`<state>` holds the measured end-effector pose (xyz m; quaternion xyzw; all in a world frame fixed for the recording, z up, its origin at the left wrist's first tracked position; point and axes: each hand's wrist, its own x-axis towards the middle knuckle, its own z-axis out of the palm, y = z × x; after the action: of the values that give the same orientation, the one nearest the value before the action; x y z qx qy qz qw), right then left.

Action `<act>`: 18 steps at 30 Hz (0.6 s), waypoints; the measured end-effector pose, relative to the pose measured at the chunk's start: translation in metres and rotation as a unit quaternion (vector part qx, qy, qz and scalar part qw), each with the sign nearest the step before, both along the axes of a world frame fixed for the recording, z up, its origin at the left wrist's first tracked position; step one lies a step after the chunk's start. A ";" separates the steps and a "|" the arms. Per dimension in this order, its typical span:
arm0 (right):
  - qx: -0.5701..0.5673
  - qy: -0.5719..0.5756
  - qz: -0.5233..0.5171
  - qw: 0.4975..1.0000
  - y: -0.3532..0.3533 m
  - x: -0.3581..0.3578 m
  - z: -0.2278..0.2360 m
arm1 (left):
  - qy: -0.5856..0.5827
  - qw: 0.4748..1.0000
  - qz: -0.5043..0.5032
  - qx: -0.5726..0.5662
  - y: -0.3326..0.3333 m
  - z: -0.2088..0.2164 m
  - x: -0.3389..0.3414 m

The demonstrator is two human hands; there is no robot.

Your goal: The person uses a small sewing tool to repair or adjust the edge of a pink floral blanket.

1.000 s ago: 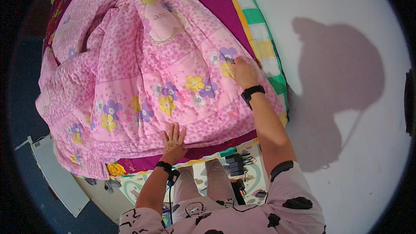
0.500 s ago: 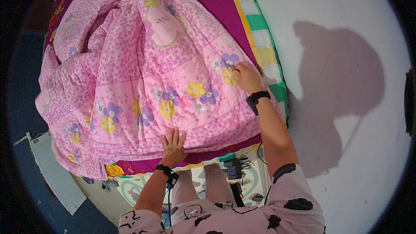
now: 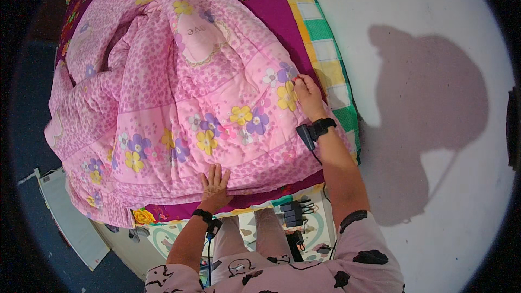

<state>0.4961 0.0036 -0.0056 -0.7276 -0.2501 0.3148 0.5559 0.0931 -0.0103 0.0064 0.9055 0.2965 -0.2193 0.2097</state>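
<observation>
The pink quilt [image 3: 179,97] with its purple and yellow flowers lay heaped across the left and centre of the frame, covering most of the bed. Its near hem ran along the lower centre, just above the person's wrists, while its left side sagged over the bed's edge at the lower left. A deep fold cut through it at the upper left. Under it, the magenta bedsheet [image 3: 271,5] showed at the top centre and as a thin strip below the quilt's near hem. A border of green, white and yellow checks [image 3: 325,49] ran down the bed's right edge, still uncovered. Right of that border, the pale floor [image 3: 412,16] filled the right half of the frame, bare except for the person's shadow [image 3: 429,114], leaving wide room on that side. The dark floor at the far left was narrower, with a white flat panel [image 3: 70,217] leaning near the bed's lower left corner.

The right hand [image 3: 308,96] sat at the quilt's right edge, fingers pinched shut on the fabric beside a yellow flower. The left hand [image 3: 215,186] lay flat and open on the quilt's near hem, fingers spread, gripping nothing. The hands were well apart, each with a black wrist strap.
</observation>
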 end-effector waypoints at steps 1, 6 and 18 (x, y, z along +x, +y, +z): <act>0.000 0.000 0.000 1.000 0.001 -0.002 0.003 | -0.001 1.000 0.005 -0.005 0.000 0.001 0.000; 0.129 0.270 -0.066 0.952 -0.002 -0.016 0.054 | 0.000 1.000 -0.002 0.011 -0.002 -0.004 -0.005; 0.439 0.346 -0.107 0.822 -0.063 0.009 0.142 | -0.011 1.000 0.004 -0.016 0.002 -0.001 -0.008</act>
<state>0.5050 -0.0594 0.1368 -0.2724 -0.0731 0.3415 0.8966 0.0855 -0.0080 0.0053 0.9034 0.2940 -0.2135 0.2278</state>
